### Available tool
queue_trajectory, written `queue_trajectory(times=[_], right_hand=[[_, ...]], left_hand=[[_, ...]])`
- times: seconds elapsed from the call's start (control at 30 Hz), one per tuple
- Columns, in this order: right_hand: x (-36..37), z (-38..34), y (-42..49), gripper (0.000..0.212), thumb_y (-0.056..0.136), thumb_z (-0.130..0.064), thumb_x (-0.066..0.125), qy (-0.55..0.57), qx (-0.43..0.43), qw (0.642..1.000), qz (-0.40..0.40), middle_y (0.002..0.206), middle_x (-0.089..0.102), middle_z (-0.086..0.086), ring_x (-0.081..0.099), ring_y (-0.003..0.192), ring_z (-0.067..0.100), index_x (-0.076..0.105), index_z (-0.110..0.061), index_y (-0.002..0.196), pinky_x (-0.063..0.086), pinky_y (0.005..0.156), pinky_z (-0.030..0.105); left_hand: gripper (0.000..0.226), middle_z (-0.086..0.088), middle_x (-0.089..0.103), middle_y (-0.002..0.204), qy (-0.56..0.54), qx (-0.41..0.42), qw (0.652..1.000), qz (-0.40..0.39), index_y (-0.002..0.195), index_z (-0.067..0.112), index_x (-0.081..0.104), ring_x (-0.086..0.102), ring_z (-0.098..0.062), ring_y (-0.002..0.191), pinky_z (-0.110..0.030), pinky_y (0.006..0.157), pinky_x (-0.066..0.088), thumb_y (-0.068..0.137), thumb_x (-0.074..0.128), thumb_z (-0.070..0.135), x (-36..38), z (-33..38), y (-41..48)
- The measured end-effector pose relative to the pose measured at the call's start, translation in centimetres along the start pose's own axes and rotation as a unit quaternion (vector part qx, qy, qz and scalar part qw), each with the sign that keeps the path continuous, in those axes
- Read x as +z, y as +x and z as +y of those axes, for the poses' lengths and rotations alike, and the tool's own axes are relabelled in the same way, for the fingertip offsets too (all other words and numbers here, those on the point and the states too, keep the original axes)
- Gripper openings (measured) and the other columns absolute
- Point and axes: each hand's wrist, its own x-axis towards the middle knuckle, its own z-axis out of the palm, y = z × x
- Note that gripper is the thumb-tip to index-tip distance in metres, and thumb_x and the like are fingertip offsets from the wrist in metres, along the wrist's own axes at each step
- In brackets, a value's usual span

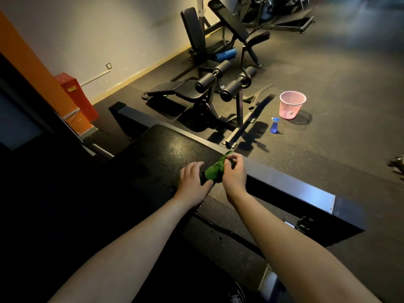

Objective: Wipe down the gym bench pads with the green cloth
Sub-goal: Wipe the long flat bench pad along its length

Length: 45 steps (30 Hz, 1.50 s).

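While green cloth (215, 170) sits bunched at bench pad's (157, 154) right edge | right hand (234, 171) pinches its top; left hand (192, 179) spread, thumb touching it | step, likely: bunching cloth | next: press down, sweep across pad.

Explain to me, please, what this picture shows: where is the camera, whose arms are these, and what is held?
There is no machine: one camera sits on a person's head and looks down at their own bare arms. The grips are simply hands. The right grip pinches a bunched green cloth at the edge of the black bench pad. The left grip lies flat on the pad beside the cloth. On the floor behind stand a blue spray bottle and a pink basket.
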Motion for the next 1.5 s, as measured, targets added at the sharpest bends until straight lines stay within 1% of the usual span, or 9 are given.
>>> queue_trajectory(times=[0.07, 0.17, 0.27, 0.43, 0.63, 0.8, 1.03, 1.17, 1.5], right_hand=[[0.1, 0.2, 0.7, 0.012, 0.102, -0.027, 0.048, 0.002, -0.003, 1.000, 0.028, 0.107, 0.059, -0.007, 0.059, 0.103, 0.014, 0.055, -0.030, 0.111, 0.055, 0.093, 0.047], [1.6, 1.5, -0.3, 0.035, 0.097, -0.032, 0.055, -0.075, -0.034, 0.996, -0.047, 0.125, 0.054, -0.002, 0.049, 0.119, 0.015, 0.054, -0.025, 0.131, 0.045, 0.104, 0.041], [2.6, 2.8, -2.2, 0.041, 0.088, -0.012, 0.061, -0.171, -0.098, 0.979, -0.059, 0.129, 0.052, 0.002, 0.039, 0.124, 0.020, 0.059, -0.019, 0.128, 0.034, 0.108, 0.037], [2.4, 3.2, -2.5, 0.055, 0.077, 0.006, 0.053, -0.220, -0.201, 0.953, -0.055, 0.123, 0.057, 0.005, 0.044, 0.117, 0.021, 0.062, -0.015, 0.127, 0.034, 0.103, 0.026], [1.2, 3.6, 2.2, 0.070, 0.082, 0.015, 0.041, -0.216, -0.097, 0.972, -0.015, 0.133, 0.050, 0.001, 0.042, 0.125, 0.020, 0.053, -0.019, 0.142, 0.037, 0.112, 0.041], [2.7, 4.3, -1.8, 0.068, 0.081, 0.016, 0.043, -0.151, -0.034, 0.987, 0.036, 0.135, 0.038, 0.007, 0.039, 0.126, 0.021, 0.050, -0.014, 0.142, 0.034, 0.114, 0.034], [0.7, 5.0, -2.7, 0.056, 0.086, 0.006, 0.051, -0.158, -0.044, 0.986, -0.015, 0.129, 0.045, 0.010, 0.049, 0.119, 0.024, 0.050, -0.008, 0.140, 0.038, 0.106, 0.029], [1.5, 2.3, 2.5, 0.048, 0.093, -0.001, 0.043, -0.094, 0.085, 0.990, 0.056, 0.138, 0.041, 0.011, 0.049, 0.122, 0.026, 0.052, -0.013, 0.138, 0.035, 0.110, 0.032], [3.2, 5.1, -2.4, 0.028, 0.094, -0.026, 0.045, -0.073, 0.166, 0.983, 0.037, 0.104, 0.066, 0.019, 0.060, 0.098, 0.036, 0.063, -0.005, 0.100, 0.049, 0.089, 0.042]], left_hand=[[0.072, -0.006, 0.014, 0.164, 0.078, -0.017, 0.996, -0.041, 0.155, 0.018, 0.025, 0.006, -0.028, 0.148, -0.042, 0.122, 0.015, 0.095, 0.063, 0.031, 0.2, -0.7, -0.1], [0.073, -0.008, 0.009, 0.165, 0.123, -0.003, 0.992, -0.031, 0.156, 0.017, 0.022, 0.005, -0.030, 0.149, -0.045, 0.123, 0.015, 0.095, 0.061, 0.030, 0.8, -1.0, -0.4], [0.075, -0.009, 0.009, 0.165, 0.121, 0.005, 0.992, -0.025, 0.157, 0.014, 0.020, 0.006, -0.031, 0.148, -0.043, 0.123, 0.014, 0.094, 0.060, 0.023, 0.9, -1.1, -0.4], [0.078, -0.008, 0.007, 0.164, 0.127, 0.008, 0.992, -0.023, 0.157, 0.013, 0.017, 0.005, -0.030, 0.148, -0.043, 0.123, 0.013, 0.092, 0.061, 0.019, 1.0, -1.5, -0.4], [0.077, -0.008, 0.005, 0.165, 0.168, 0.007, 0.985, -0.026, 0.158, 0.018, 0.014, 0.003, -0.031, 0.148, -0.048, 0.122, 0.013, 0.097, 0.058, 0.035, 1.3, -1.4, -0.2], [0.077, -0.010, 0.004, 0.165, 0.171, 0.008, 0.985, -0.028, 0.159, 0.017, 0.013, 0.003, -0.031, 0.148, -0.047, 0.121, 0.009, 0.098, 0.056, 0.035, 1.2, -1.2, -0.3], [0.078, -0.011, 0.002, 0.165, 0.180, 0.009, 0.983, -0.036, 0.159, 0.016, 0.011, 0.002, -0.031, 0.148, -0.047, 0.121, 0.008, 0.098, 0.055, 0.036, 1.3, -1.2, -0.1], [0.078, -0.010, 0.002, 0.165, 0.183, 0.005, 0.982, -0.042, 0.159, 0.017, 0.009, 0.001, -0.031, 0.148, -0.048, 0.121, 0.007, 0.098, 0.055, 0.036, 1.3, -1.0, -0.2], [0.077, -0.012, -0.004, 0.165, 0.201, 0.003, 0.978, -0.062, 0.159, 0.016, 0.004, -0.003, -0.032, 0.149, -0.049, 0.122, 0.004, 0.100, 0.050, 0.035, 1.2, -1.0, -0.2]])
